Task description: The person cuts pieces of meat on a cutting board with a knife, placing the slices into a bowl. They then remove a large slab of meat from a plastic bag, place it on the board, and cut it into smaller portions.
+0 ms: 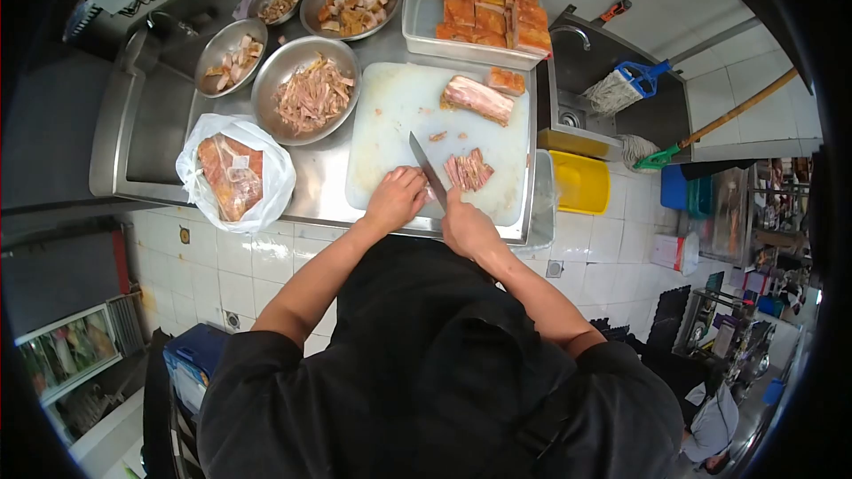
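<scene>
My right hand [470, 229] is wrapped round the handle of a kitchen knife [427, 163], its blade slanting up and left over the white cutting board [390, 106]. Close to the blade, my left hand [397, 200] has its fingers curled down on a piece of meat [430, 192], mostly hidden under them. Right of the knife lies a small pile of sliced meat strips [469, 170]. Farther up the board are a thick slab of layered pork belly [477, 100] and a small browned chunk [506, 81]. A few scraps [437, 136] lie between.
Left of the board stands a steel bowl of shredded meat [311, 98], with smaller bowls behind it. A plastic tub [426, 49] of browned pork slabs sits at the back. Bagged meat [232, 179] rests at the counter's front left. Mops [617, 89] lean by the right-hand sink.
</scene>
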Action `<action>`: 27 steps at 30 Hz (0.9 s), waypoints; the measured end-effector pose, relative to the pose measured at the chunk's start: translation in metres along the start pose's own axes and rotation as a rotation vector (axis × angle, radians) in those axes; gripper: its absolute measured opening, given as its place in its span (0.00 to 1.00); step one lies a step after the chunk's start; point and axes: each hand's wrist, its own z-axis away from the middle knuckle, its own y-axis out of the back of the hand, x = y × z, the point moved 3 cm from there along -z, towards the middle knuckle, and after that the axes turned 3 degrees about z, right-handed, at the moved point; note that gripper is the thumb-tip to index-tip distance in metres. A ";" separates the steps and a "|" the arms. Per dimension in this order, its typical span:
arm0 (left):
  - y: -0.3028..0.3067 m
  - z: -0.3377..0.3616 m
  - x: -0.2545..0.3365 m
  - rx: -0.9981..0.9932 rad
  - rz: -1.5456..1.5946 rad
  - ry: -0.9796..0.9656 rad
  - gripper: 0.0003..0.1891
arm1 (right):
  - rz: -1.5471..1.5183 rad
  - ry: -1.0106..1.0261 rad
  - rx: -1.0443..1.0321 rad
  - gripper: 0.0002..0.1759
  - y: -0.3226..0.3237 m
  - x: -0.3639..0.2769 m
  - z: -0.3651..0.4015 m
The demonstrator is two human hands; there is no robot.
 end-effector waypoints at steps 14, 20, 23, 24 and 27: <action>-0.003 0.000 -0.002 0.030 0.092 0.072 0.13 | -0.020 -0.047 0.010 0.14 -0.019 -0.002 0.010; 0.000 -0.002 -0.004 -0.026 0.142 0.034 0.11 | -0.095 0.023 0.171 0.15 -0.033 0.013 -0.032; 0.003 -0.008 -0.003 -0.086 0.164 0.120 0.11 | -0.148 0.050 0.190 0.16 -0.001 0.020 -0.024; 0.003 -0.008 -0.001 -0.062 0.167 0.145 0.11 | -0.171 0.023 0.216 0.18 0.006 0.024 -0.016; -0.002 -0.017 0.013 -0.022 0.082 0.130 0.13 | -0.238 -0.008 0.289 0.20 0.029 0.033 0.001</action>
